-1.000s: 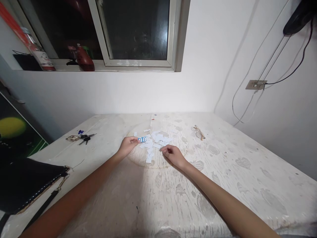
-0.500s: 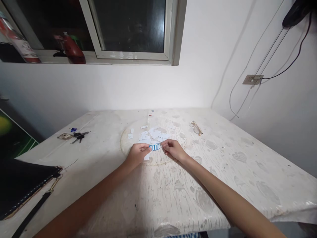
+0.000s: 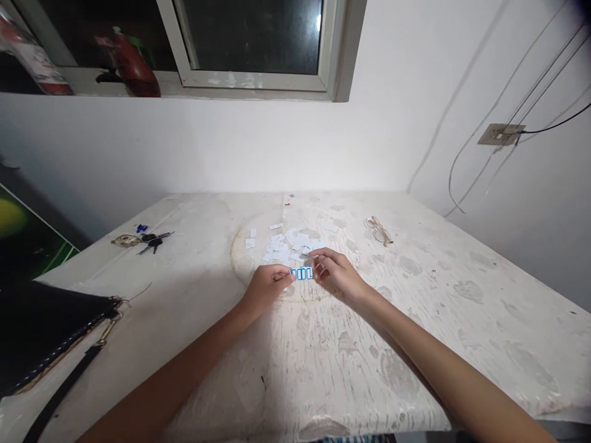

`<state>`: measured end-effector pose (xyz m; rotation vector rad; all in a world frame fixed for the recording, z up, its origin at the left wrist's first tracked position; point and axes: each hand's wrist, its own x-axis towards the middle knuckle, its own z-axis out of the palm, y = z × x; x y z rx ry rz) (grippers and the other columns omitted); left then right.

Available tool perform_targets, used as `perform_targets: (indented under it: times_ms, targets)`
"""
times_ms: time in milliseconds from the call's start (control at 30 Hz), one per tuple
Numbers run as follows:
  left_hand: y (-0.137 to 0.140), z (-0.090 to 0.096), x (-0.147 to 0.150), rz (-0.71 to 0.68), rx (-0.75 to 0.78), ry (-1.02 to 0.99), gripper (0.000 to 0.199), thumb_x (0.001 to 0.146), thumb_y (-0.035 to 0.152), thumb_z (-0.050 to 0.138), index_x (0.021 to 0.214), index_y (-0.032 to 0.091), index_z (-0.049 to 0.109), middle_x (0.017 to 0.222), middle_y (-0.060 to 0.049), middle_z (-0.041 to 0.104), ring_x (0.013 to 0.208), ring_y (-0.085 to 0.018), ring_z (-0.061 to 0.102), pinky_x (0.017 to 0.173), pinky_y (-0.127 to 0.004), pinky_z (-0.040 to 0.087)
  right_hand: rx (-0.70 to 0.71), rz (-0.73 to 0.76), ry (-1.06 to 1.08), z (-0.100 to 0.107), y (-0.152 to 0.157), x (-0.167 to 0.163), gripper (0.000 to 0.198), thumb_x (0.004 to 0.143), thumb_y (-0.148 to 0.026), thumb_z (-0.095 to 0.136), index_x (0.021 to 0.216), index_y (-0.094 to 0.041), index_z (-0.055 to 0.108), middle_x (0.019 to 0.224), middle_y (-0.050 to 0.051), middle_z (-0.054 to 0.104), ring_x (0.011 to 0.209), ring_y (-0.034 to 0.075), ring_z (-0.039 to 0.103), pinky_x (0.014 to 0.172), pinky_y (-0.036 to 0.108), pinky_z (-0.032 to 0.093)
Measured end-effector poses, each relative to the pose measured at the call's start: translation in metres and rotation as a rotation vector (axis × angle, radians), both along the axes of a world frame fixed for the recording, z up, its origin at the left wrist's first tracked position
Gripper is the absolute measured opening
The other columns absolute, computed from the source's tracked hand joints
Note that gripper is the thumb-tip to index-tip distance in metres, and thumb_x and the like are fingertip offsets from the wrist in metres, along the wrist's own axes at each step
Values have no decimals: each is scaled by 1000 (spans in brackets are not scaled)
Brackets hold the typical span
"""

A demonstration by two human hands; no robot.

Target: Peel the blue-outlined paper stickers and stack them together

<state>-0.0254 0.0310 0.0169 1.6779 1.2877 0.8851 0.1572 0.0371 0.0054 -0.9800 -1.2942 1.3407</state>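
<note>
My left hand (image 3: 270,283) pinches a short row of small white paper pieces with blue outlines (image 3: 302,273), thumb and forefinger at its left end. At the row's right end is my right hand (image 3: 339,271), with its fingers apart and the forefinger stretched out over the pile. Whether its fingertips touch any paper, I cannot tell. Just beyond both hands lies a loose pile of small white paper pieces (image 3: 281,243), some overlapping. A few separate pieces (image 3: 250,243) rest to its left.
Eyeglasses (image 3: 379,231) lie right of the pile. Keys (image 3: 154,240) are on the left of the table (image 3: 221,369), with a black pouch (image 3: 50,338) nearer me. Behind stand a white wall and a window sill holding a red bottle (image 3: 136,67).
My right hand has shifted from a closed curl beside the blue-outlined pieces to fingers spread toward the pile. My left hand still holds the row. The camera view has shifted slightly.
</note>
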Motion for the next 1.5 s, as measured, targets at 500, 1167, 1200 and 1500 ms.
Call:
perform_targets:
  times_ms: [500, 1167, 1200, 1500]
  targets:
    - [-7, -3, -1, -70, -10, -1, 23, 76, 36, 51, 68, 16, 60, 52, 5, 40, 48, -8, 33, 45, -21, 22, 114, 90, -155, -2, -15, -13, 21, 77, -23, 53, 98, -20, 53, 63, -4, 47, 56, 11, 49, 49, 23, 38]
    - [-4, -4, -5, 19, 18, 33, 27, 73, 40, 51, 66, 16, 62, 60, 0, 59, 55, -14, 51, 49, -23, 34, 528, -19, -1283, -24, 21, 25, 45, 93, -41, 25, 133, -27, 41, 143, 4, 33, 132, 28, 26, 105, 52, 20]
    - [-4, -4, -5, 24, 18, 32, 27, 72, 40, 51, 66, 16, 63, 60, 0, 59, 55, -14, 52, 48, -23, 34, 542, -5, -1267, -23, 21, 26, 44, 93, -41, 26, 132, -27, 42, 142, 4, 35, 132, 27, 27, 104, 52, 21]
    - [-3, 2, -7, 63, 47, 24, 27, 71, 40, 51, 67, 16, 64, 58, -1, 60, 56, -15, 55, 47, -23, 36, 573, -118, -1203, -20, 22, 24, 39, 92, -32, 30, 123, -21, 51, 131, 6, 48, 122, 20, 42, 100, 36, 33]
